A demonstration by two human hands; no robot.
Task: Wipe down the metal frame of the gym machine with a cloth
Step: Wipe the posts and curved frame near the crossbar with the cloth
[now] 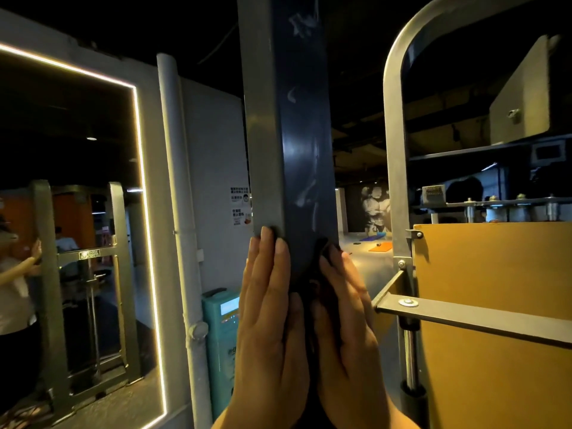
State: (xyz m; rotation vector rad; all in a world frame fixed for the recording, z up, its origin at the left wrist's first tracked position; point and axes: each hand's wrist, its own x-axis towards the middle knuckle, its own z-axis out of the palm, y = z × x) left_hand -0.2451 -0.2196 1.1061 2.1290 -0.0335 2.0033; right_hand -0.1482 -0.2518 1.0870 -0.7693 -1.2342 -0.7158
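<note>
Black cloth (323, 252) on dark-grey metal post (297, 134) mid-frame, left hand (269, 314) and right hand (349, 329) pressing flat-fingered; I'd slide evenly up over white smears (309, 193).

The left grip (269, 320) lies flat against the left side of the upright metal post (297, 134), fingers straight. The right grip (343, 323) presses a dark cloth (325, 252) onto the post's right side, fingers extended. Pale smears (305, 23) streak the post's dark face above. A light-edged mirror (77, 181) stands left, and a yellow panel (495, 267) and a curved silver tube (393, 119) stand right.
</note>
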